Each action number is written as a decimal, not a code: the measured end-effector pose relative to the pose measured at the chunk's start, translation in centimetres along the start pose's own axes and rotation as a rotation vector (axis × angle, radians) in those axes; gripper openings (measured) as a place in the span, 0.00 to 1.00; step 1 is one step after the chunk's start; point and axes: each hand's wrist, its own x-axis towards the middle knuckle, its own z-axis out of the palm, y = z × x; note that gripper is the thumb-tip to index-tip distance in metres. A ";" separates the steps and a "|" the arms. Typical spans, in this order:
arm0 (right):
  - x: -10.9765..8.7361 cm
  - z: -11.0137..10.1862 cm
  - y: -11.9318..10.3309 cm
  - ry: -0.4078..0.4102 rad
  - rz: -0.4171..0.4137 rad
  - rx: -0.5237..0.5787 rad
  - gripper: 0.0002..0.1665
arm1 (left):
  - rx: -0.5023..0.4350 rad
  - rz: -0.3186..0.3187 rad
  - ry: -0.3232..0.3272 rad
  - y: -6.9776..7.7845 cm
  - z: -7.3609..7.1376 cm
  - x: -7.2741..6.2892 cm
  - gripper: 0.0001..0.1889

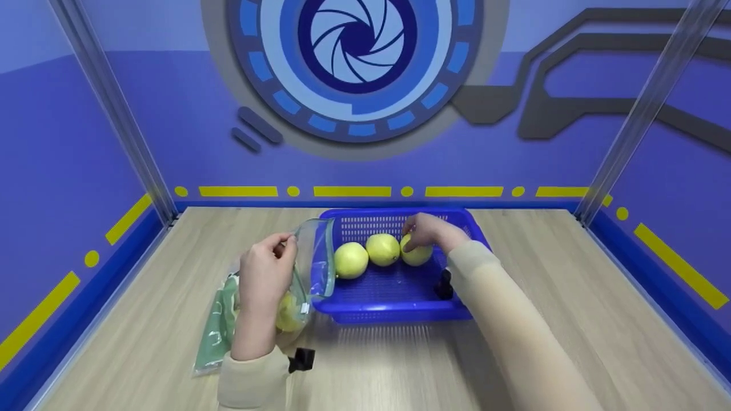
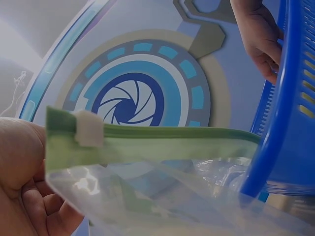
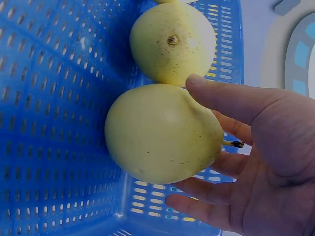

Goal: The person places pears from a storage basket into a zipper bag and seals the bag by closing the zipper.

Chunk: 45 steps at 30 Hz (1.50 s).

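Observation:
My left hand (image 1: 266, 279) pinches the upper edge of a clear zip bag (image 1: 317, 251) with a green seal strip and white slider. The bag's mouth hangs by the left rim of a blue plastic basket (image 1: 394, 307). Lower in the bag shows a yellow pear (image 1: 290, 315). Inside the basket a left pear (image 1: 350, 261), a middle pear (image 1: 382, 250) and a right pear (image 1: 417, 254) lie in a row. The right hand (image 1: 434, 229) reaches over the basket and grips the right pear (image 3: 162, 132), thumb on one side and fingers round the other, near its stem.
A green-and-clear plastic package (image 1: 214, 331) lies on the wooden table (image 1: 542, 319) under the left forearm. Black wrist mounts (image 1: 301, 359) stick out from the sleeves. Blue printed panels (image 1: 365, 171) stand behind the table and along both sides.

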 end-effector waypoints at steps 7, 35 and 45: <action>-0.3 0.5 0.1 -0.044 0.043 0.007 0.31 | 0.010 0.009 0.011 0.0 0.1 -0.1 0.12; -0.5 -0.1 0.9 -0.051 0.040 0.119 0.31 | 0.000 -0.007 -0.013 0.1 0.0 0.0 0.12; -0.7 -0.9 0.6 0.000 0.002 0.130 0.30 | 0.004 -0.013 -0.017 0.1 0.0 0.1 0.13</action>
